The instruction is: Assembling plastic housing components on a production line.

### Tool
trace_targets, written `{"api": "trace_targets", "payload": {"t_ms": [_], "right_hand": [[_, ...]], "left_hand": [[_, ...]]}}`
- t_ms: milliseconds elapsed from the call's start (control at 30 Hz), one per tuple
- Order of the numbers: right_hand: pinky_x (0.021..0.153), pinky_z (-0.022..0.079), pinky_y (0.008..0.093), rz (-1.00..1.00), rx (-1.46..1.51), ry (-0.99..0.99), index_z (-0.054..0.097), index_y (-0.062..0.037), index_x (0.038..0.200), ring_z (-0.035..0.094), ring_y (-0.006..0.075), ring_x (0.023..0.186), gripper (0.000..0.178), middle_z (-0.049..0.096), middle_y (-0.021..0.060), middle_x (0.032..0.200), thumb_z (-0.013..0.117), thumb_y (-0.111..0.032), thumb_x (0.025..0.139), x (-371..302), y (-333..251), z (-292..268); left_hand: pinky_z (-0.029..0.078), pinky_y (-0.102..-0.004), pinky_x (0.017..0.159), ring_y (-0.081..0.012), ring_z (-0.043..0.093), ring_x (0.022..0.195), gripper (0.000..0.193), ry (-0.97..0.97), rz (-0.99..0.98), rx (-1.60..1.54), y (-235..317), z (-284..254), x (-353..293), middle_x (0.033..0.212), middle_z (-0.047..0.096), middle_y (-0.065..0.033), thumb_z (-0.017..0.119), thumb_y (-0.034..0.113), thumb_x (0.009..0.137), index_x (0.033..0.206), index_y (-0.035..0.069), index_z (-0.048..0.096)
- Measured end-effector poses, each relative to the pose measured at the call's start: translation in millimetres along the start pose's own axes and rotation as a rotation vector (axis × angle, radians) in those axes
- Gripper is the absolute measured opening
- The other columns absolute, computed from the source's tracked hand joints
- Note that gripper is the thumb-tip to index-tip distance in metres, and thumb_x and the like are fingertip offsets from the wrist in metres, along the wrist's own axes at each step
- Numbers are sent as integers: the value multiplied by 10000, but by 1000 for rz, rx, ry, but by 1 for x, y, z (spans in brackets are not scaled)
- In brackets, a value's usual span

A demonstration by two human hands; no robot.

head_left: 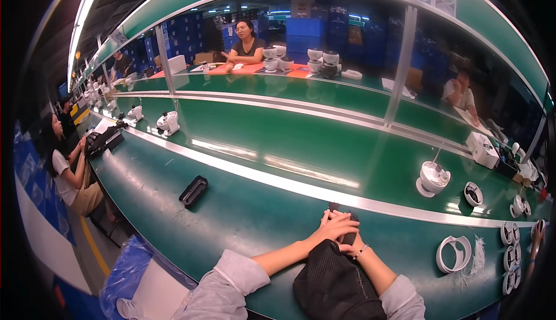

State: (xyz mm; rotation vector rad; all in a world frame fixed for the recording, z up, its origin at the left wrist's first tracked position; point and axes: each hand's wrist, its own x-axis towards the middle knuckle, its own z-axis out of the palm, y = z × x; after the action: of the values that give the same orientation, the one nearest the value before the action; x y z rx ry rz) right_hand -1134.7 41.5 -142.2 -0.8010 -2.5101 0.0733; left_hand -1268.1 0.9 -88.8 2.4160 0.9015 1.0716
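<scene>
My left hand (335, 227) lies over a dark oblong object (350, 237), its fingers closed across the top. From the other side my right hand (355, 245), with a beaded bracelet at the wrist, grips the same object; its fingers are partly hidden. What kind of object it is I cannot tell. Just below, between my forearms, a black mesh bag (330, 285) rests at the edge of the green workbench (249, 219) and hides part of my right arm. An oblong black tray-like case (193, 191) lies on the bench to the left of my hands.
A green conveyor (278, 146) behind a metal rail carries white rounded units (434, 178). On the right are a white ring (453, 254), thin white strips (478, 256) and several stacked white parts (509, 256). A blue plastic-lined box (130, 273) stands lower left. Other people sit around the line.
</scene>
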Motion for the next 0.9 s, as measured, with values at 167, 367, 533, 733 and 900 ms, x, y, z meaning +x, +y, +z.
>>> {"api": "trace_targets", "payload": {"t_ms": [167,367,533,733,900], "right_hand": [[1014,164,406,39,-65,-229,323,-111,1270,248,248,1226,582,300,86,1317,462,-362,763,12,-11,-9],[1013,175,379,31,119,-55,321,-90,1254,263,243,1218,579,327,96,1290,490,-328,754,7,-8,-6],[979,243,346,99,240,-47,392,-65,1178,329,255,1167,503,397,117,1213,532,-273,741,15,-16,-17],[745,433,341,181,423,25,533,-44,935,525,299,871,273,543,132,939,553,-207,717,25,-21,-25],[898,360,373,230,359,-55,528,-6,952,479,335,982,324,529,161,1045,558,-202,696,34,-28,-28]], "left_hand": [[94,-532,981,-255,344,1185,471,-43,34,56,9,-4,-3,1171,489,-41,652,360,670,1051,105,545],[166,-486,975,-245,412,1129,432,39,30,-52,-14,-3,-1,1133,518,-63,645,340,679,1017,85,560],[238,-432,948,-237,435,1095,413,49,35,-33,-15,-9,0,1122,524,-67,650,318,680,1008,82,564],[240,-384,970,-236,412,1118,382,30,-20,-82,-28,-13,0,1143,509,-77,633,252,710,1037,77,544],[323,-351,915,-236,463,1060,370,117,-38,-48,-31,-15,-4,1109,529,-95,633,236,710,1025,59,552]]}}
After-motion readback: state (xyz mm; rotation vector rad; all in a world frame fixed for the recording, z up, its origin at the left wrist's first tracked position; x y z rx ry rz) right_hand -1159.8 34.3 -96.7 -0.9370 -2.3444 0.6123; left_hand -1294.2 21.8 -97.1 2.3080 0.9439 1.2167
